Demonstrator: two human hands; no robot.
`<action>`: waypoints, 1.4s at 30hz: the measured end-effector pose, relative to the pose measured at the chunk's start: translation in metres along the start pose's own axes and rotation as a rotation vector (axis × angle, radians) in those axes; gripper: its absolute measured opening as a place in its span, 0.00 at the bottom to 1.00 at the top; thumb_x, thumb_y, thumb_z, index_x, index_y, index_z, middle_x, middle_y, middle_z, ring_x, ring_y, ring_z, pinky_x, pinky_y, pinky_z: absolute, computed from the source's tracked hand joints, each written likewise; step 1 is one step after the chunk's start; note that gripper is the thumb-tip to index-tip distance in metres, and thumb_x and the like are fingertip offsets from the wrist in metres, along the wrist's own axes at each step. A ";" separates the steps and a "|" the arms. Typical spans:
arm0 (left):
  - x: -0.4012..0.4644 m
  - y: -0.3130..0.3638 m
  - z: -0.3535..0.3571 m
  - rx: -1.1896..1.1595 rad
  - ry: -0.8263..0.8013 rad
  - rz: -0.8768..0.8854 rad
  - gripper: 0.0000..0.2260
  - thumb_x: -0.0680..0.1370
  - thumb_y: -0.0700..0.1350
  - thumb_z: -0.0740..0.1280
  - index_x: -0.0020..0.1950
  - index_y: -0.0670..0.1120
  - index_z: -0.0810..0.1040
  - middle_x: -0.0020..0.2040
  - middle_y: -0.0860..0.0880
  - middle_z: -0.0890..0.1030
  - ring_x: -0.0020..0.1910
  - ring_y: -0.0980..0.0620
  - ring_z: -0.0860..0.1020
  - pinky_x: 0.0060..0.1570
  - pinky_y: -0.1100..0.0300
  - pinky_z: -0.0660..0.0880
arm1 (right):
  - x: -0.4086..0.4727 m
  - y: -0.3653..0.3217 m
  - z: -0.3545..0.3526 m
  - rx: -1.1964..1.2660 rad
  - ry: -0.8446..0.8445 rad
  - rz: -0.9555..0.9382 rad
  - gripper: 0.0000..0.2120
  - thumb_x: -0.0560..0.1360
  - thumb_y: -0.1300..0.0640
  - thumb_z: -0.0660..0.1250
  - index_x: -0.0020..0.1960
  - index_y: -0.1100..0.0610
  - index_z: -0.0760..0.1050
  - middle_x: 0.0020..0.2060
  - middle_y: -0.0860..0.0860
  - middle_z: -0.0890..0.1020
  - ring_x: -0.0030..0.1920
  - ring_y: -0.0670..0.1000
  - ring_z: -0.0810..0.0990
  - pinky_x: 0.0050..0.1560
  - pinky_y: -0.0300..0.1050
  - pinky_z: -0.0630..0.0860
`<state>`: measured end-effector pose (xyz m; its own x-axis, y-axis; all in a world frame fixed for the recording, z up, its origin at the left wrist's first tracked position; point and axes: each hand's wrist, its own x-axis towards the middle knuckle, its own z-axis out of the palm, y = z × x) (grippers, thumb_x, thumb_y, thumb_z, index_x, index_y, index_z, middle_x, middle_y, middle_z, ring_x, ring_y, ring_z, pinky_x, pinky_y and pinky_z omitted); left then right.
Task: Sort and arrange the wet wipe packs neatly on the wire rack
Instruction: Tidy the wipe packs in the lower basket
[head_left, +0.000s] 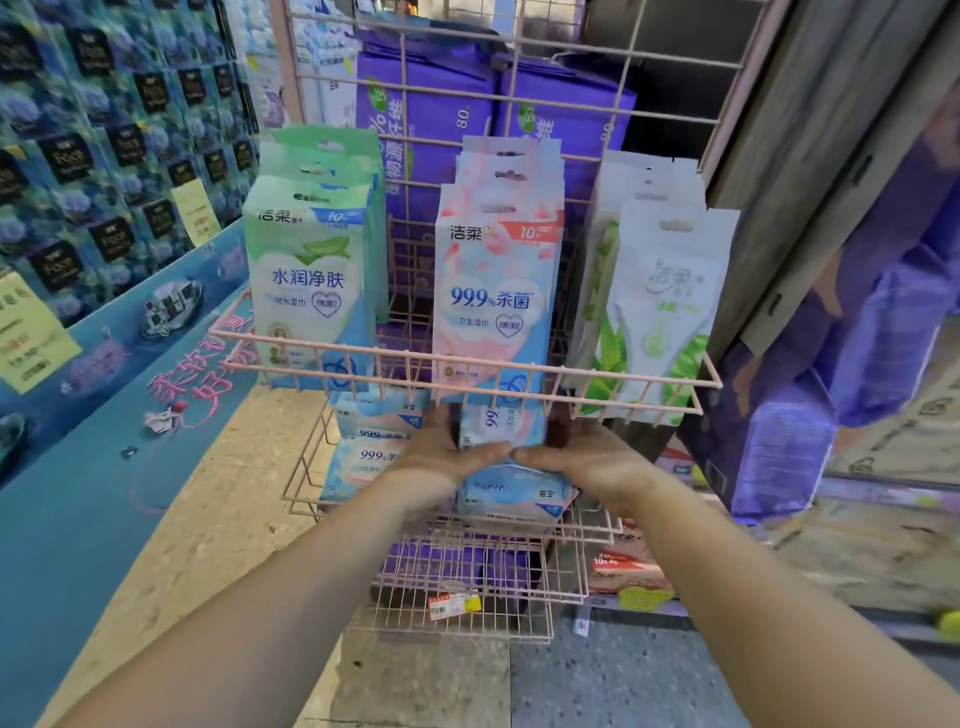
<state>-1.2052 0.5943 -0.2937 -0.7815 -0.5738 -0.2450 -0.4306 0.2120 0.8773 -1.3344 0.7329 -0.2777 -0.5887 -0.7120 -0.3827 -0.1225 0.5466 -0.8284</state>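
A: Under the wire rack upper rail, what grips the pink wipe pack?
B: Left hand and right hand, thumbs touching, fingers curled around it; another pack lies nearer.

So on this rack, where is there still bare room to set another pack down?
Bare wire shows on the lowest shelf, round the price tag, and at the middle shelf's left edge beside the stacked pink packs. Crowded: the middle shelf's centre, where left hand and right hand hold a pack.
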 end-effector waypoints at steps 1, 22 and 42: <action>0.001 -0.002 -0.005 -0.004 0.011 0.016 0.43 0.69 0.57 0.74 0.76 0.47 0.56 0.75 0.47 0.65 0.67 0.48 0.70 0.56 0.60 0.73 | -0.001 -0.002 0.003 -0.075 -0.027 0.005 0.45 0.58 0.34 0.76 0.67 0.57 0.69 0.61 0.49 0.80 0.59 0.49 0.79 0.63 0.46 0.73; 0.015 -0.007 0.009 -0.019 0.080 -0.032 0.22 0.79 0.49 0.64 0.73 0.51 0.66 0.66 0.50 0.74 0.62 0.47 0.74 0.53 0.65 0.69 | 0.014 0.030 0.013 0.271 0.323 -0.027 0.06 0.74 0.60 0.69 0.51 0.57 0.80 0.48 0.55 0.83 0.45 0.52 0.80 0.47 0.44 0.76; 0.008 -0.004 -0.008 0.455 -0.261 -0.051 0.45 0.66 0.55 0.77 0.76 0.51 0.55 0.74 0.52 0.65 0.71 0.48 0.67 0.67 0.56 0.67 | -0.011 0.037 -0.008 0.050 0.016 0.032 0.25 0.67 0.57 0.73 0.62 0.52 0.69 0.52 0.49 0.82 0.50 0.48 0.81 0.51 0.47 0.77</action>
<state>-1.2057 0.5824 -0.2955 -0.8160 -0.3881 -0.4285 -0.5781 0.5446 0.6077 -1.3382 0.7645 -0.3007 -0.6047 -0.6871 -0.4027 -0.0637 0.5457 -0.8355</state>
